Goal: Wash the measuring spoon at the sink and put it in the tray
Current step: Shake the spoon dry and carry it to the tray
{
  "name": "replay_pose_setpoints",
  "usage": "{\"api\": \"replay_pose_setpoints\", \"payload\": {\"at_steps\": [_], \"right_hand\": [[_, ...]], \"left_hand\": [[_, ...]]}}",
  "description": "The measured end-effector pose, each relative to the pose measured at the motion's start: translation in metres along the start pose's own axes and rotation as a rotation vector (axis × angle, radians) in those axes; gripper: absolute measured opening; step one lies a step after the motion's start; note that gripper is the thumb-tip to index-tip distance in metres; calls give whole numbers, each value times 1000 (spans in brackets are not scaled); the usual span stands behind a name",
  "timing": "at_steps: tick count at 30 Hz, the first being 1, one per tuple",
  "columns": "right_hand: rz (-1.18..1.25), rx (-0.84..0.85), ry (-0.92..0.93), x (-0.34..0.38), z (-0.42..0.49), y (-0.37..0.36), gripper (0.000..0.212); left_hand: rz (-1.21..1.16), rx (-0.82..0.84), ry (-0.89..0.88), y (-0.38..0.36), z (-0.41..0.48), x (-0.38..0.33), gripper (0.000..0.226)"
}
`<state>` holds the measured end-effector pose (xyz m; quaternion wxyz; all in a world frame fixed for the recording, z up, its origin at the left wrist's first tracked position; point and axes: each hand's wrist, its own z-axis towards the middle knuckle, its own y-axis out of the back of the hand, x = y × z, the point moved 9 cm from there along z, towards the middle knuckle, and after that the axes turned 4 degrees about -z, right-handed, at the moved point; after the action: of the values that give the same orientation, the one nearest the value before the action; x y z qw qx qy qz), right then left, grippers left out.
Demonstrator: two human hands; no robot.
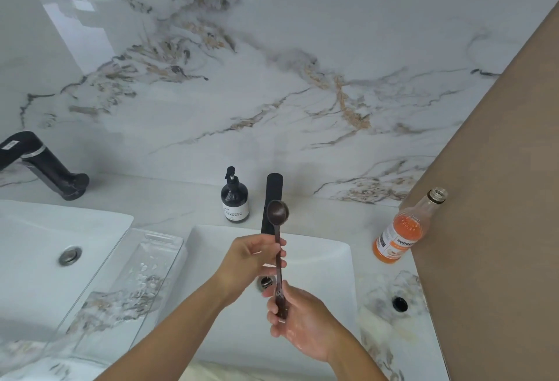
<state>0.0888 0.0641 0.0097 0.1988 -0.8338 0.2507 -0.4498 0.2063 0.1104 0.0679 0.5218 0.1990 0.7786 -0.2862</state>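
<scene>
Over the white square basin sink (326,262), both hands hold a long dark brown wooden measuring spoon (279,247) almost upright, its round bowl at the top, in front of the matte black tap (272,199). The left hand (248,259) curls its fingers around the middle of the handle; the right hand (299,323), wet and glistening, pinches the lower end between thumb and fingers. To the left of the sink a clear glass rectangular tray (121,287) lies on the marble counter (169,208), beaded with droplets. A dark pump bottle with a white label (234,199) stands just beside the tap. An open glass bottle of orange drink (405,229) stands to the right, with a small black cap (400,304) lying nearer on the counter.
</scene>
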Motion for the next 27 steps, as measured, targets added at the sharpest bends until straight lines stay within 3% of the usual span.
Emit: {"api": "replay_pose_setpoints", "payload": {"at_steps": [9, 14, 17, 19, 21, 27], "right_hand": [[-591, -146, 25, 0, 7, 13, 20], [-802, -192, -2, -12, 13, -3, 16], [-752, -179, -42, -18, 17, -21, 16], [-575, -135, -101, -28, 19, -36, 15], [-357, -89, -155, -39, 22, -54, 19], [-405, -362, -83, -59, 48, -83, 17]], "left_hand": [[133, -325, 109, 48, -28, 27, 8], [163, -401, 163, 68, -49, 35, 9], [152, -381, 243, 81, -55, 37, 11], [60, -340, 331, 90, -57, 41, 9], [138, -316, 356, 102, -55, 38, 11], [300, -287, 176, 149, -54, 4, 13]]}}
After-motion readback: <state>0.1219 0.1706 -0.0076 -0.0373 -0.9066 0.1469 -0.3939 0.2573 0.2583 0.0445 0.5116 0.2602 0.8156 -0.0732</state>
